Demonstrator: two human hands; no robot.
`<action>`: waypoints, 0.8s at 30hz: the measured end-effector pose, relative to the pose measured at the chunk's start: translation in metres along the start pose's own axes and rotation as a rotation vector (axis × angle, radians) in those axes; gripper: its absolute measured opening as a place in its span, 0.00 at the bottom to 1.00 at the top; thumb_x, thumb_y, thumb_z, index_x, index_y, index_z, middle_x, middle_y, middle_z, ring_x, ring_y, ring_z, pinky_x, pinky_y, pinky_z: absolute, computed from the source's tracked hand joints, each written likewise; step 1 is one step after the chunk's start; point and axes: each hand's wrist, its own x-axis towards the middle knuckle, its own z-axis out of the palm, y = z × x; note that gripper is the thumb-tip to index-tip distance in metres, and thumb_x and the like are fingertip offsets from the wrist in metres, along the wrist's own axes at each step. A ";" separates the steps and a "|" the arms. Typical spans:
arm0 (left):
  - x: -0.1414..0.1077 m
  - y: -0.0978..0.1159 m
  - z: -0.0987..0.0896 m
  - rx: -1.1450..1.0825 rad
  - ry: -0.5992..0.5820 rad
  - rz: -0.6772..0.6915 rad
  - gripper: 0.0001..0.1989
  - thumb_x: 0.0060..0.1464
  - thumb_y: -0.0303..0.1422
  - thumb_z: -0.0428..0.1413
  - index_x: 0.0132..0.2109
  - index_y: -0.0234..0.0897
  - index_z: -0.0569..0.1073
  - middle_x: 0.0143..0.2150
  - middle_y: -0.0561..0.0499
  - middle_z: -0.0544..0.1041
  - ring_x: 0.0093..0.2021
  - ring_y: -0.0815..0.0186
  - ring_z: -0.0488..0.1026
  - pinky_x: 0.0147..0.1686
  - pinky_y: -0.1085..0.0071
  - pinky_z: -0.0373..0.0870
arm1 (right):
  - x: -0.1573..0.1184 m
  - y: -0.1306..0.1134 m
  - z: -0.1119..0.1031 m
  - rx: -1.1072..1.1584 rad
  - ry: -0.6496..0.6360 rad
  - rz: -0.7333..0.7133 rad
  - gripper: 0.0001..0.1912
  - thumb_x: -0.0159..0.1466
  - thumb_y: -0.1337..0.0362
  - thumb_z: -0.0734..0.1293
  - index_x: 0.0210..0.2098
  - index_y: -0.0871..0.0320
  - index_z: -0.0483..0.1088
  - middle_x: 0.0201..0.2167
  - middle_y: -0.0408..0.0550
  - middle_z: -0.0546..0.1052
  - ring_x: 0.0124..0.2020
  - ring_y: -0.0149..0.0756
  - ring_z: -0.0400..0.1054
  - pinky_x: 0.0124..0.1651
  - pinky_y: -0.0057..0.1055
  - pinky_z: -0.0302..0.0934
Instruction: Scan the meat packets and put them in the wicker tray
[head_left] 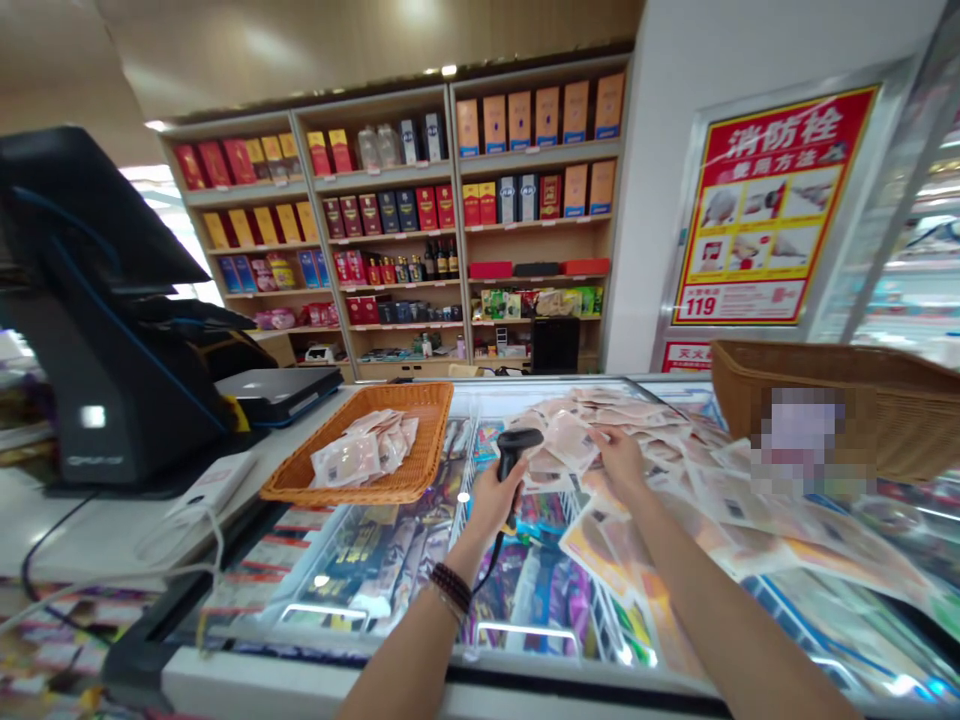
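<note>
In the middle of the head view, my left hand [495, 497] is closed round the handle of a black handheld scanner [520, 440], whose head points right. My right hand [621, 462] pinches the right edge of a clear, flat packet [571, 441] just beside the scanner head. Many similar packets [660, 430] lie spread and overlapping on the glass freezer top, under and right of my right hand. Left of the scanner, an orange woven basket [444, 425] holds a small heap of such packets [360, 455].
A black point-of-sale terminal [112, 330] and a flat grey device [277, 390] stand at left. A brown wicker basket [911, 400] sits at right. The freezer [315, 685] holds wrapped goods below its glass. Stocked shelves [390, 230] line the back wall.
</note>
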 end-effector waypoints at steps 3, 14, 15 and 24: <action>-0.002 -0.001 0.005 0.037 -0.031 0.011 0.39 0.41 0.72 0.68 0.33 0.41 0.67 0.21 0.60 0.67 0.16 0.74 0.62 0.16 0.75 0.58 | -0.004 -0.001 0.005 0.034 0.054 0.062 0.26 0.53 0.36 0.75 0.30 0.54 0.78 0.21 0.45 0.79 0.21 0.41 0.70 0.27 0.35 0.63; -0.012 0.003 0.013 0.018 -0.165 0.066 0.33 0.49 0.64 0.70 0.37 0.39 0.71 0.20 0.60 0.67 0.17 0.73 0.61 0.19 0.74 0.56 | -0.013 0.001 0.023 0.380 0.123 0.090 0.27 0.53 0.39 0.80 0.32 0.49 0.66 0.31 0.43 0.77 0.36 0.43 0.80 0.45 0.45 0.81; -0.012 0.003 0.012 0.012 -0.163 0.066 0.33 0.49 0.64 0.70 0.37 0.39 0.71 0.21 0.60 0.68 0.17 0.73 0.62 0.19 0.74 0.56 | -0.014 0.002 0.026 0.421 0.080 0.115 0.28 0.53 0.41 0.81 0.31 0.49 0.65 0.30 0.42 0.77 0.36 0.43 0.80 0.46 0.46 0.82; -0.011 0.003 0.007 -0.041 -0.155 0.048 0.31 0.51 0.61 0.71 0.40 0.39 0.71 0.23 0.60 0.68 0.17 0.73 0.65 0.19 0.75 0.57 | -0.020 0.010 0.031 0.447 -0.110 0.167 0.27 0.48 0.47 0.84 0.30 0.50 0.66 0.26 0.38 0.75 0.32 0.40 0.80 0.49 0.48 0.83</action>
